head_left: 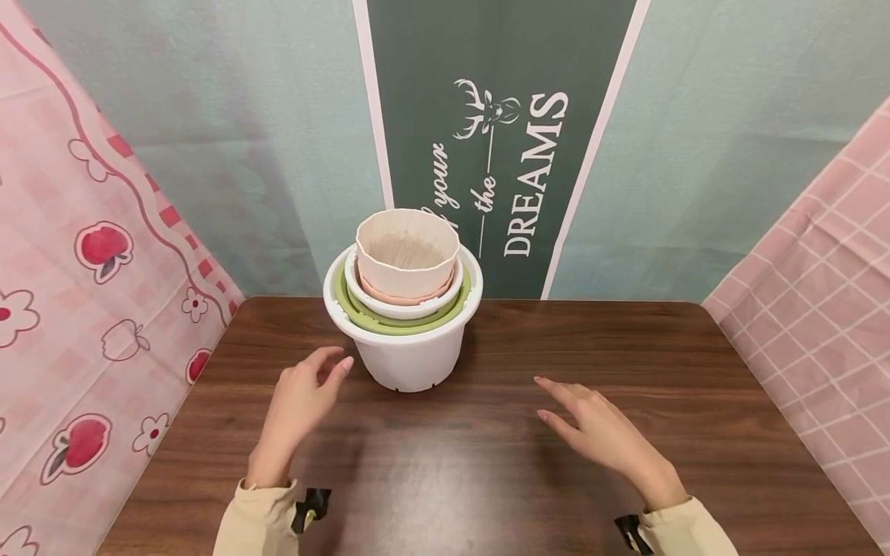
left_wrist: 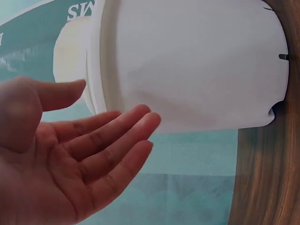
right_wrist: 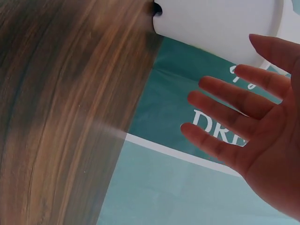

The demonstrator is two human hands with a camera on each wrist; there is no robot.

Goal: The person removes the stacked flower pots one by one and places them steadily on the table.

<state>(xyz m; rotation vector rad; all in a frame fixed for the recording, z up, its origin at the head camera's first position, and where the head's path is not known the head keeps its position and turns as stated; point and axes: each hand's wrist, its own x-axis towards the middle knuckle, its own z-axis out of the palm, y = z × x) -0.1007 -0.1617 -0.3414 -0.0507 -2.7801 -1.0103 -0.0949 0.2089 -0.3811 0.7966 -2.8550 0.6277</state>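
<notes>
A nested stack of plant pots stands upright toward the back of the table, left of centre. The outermost is a large white pot (head_left: 410, 363) with notches at its base. Inside it sit a green pot (head_left: 403, 328), a smaller white pot (head_left: 406, 310), a peach pot (head_left: 410, 299) and, on top, a cream pot (head_left: 410, 270) with a wavy rim. My left hand (head_left: 306, 398) is beside the large pot's left side, fingers relaxed and holding nothing. Farther from the stack, my right hand (head_left: 601, 428) hovers over the table to its right, fingers extended.
The brown wooden table (head_left: 695, 371) reaches back to a green curtain (head_left: 501, 46) printed with lettering and a deer head. A pink apple-patterned cloth (head_left: 104, 309) hangs at the left, a pink checked cloth (head_left: 827, 309) at the right.
</notes>
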